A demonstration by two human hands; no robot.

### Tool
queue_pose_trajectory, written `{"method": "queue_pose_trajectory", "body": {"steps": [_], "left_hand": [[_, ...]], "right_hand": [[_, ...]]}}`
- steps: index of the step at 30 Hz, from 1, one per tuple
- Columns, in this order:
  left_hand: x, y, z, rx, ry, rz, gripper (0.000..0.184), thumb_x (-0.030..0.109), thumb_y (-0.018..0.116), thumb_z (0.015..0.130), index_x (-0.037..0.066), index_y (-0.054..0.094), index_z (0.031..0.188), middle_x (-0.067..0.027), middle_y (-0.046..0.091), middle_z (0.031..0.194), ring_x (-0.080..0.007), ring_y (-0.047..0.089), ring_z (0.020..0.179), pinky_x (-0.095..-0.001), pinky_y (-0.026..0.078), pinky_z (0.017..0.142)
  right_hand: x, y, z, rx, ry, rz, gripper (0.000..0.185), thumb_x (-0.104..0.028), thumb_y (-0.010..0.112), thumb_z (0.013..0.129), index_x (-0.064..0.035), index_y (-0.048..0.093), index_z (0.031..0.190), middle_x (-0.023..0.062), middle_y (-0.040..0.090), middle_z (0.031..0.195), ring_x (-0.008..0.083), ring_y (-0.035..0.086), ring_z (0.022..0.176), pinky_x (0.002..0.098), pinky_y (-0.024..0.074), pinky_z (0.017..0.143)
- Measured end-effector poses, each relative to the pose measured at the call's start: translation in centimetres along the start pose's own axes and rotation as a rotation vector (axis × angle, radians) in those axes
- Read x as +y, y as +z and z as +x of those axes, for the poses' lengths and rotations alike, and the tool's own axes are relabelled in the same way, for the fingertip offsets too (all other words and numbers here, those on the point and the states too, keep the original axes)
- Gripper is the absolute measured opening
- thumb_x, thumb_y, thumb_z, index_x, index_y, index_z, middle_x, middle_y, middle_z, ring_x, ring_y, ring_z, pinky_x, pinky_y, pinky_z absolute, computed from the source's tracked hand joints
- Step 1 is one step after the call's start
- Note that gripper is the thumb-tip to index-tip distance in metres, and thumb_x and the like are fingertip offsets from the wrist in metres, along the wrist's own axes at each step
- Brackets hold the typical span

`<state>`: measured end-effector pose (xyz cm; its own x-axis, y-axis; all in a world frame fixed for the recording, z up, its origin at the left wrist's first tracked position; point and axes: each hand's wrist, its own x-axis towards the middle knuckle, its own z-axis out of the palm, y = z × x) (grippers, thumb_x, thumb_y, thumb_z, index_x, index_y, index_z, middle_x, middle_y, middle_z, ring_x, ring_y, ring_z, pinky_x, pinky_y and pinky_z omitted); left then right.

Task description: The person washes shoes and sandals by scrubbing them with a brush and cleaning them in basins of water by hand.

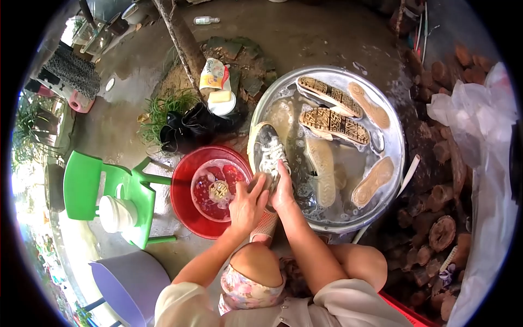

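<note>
A dark sneaker with white laces (269, 152) is held over the left rim of a large metal basin (395, 182), its toe pointing away from me. My right hand (282, 189) is closed around the sneaker's right side near the ankle opening. My left hand (248, 204) presses bent fingers to the heel end; a small greyish thing shows under them, too blurred to name. In the basin's murky water lie patterned shoe soles (335, 124) and pale insoles (373, 181). Left of the sneaker stands a red basin (182, 188) of sudsy water with a yellowish patterned thing (219, 191) in it.
A green chair (84, 180) bearing a white bucket (117, 213) stands left, above a lavender tub (131, 280). Black shoes (193, 122), a yellow soap bar (220, 96) on a white tub and a detergent bag (214, 75) sit beyond the red basin. Stacked logs (441, 234) line the right.
</note>
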<state>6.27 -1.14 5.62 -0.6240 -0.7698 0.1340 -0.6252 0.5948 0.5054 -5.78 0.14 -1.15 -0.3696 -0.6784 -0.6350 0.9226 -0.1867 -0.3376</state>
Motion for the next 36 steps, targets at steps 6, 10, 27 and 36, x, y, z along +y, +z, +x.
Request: {"method": "queue_pose_trajectory", "body": {"steps": [6,10,27,36], "left_hand": [[-1.9,3.9,12.8,0.113,0.070,0.105,0.041,0.033,0.062,0.092,0.022,0.059,0.131,-0.0176,0.052,0.100,-0.0360,0.063,0.080,-0.0434,0.053,0.063],[-0.1,2.1,7.8,-0.018,-0.208,-0.074,0.042,0.035,0.059,0.094,0.024,0.057,0.135,-0.0202,0.051,0.102,-0.0380,0.065,0.082,-0.0453,0.055,0.065],[-3.8,5.8,3.3,0.032,-0.347,-0.421,0.045,0.039,0.045,0.101,0.023,0.050,0.143,-0.0283,0.052,0.123,-0.0437,0.056,0.106,-0.0458,0.047,0.092],[-3.1,4.8,10.9,0.082,-0.524,-0.412,0.048,0.046,0.045,0.100,0.023,0.051,0.142,-0.0269,0.050,0.109,-0.0462,0.057,0.100,-0.0483,0.047,0.087]], "right_hand": [[-0.4,-0.1,-0.4,0.067,-0.041,-0.030,0.047,-0.033,0.062,0.094,-0.0076,0.052,0.132,0.0054,0.060,0.126,0.0187,0.055,0.114,0.0346,0.0423,0.100],[-1.6,0.2,-0.6,0.000,0.027,0.017,0.045,-0.036,0.060,0.095,-0.0053,0.053,0.127,0.0106,0.065,0.115,0.0247,0.061,0.104,0.0380,0.0464,0.095],[-2.2,1.6,-1.2,0.030,0.026,-0.036,0.041,-0.029,0.063,0.092,-0.0054,0.059,0.125,0.0095,0.065,0.122,0.0275,0.061,0.109,0.0412,0.0445,0.100],[-2.4,1.6,-1.6,0.068,0.075,-0.194,0.042,-0.033,0.056,0.096,-0.0030,0.057,0.125,0.0112,0.066,0.117,0.0277,0.062,0.104,0.0402,0.0469,0.097]]}}
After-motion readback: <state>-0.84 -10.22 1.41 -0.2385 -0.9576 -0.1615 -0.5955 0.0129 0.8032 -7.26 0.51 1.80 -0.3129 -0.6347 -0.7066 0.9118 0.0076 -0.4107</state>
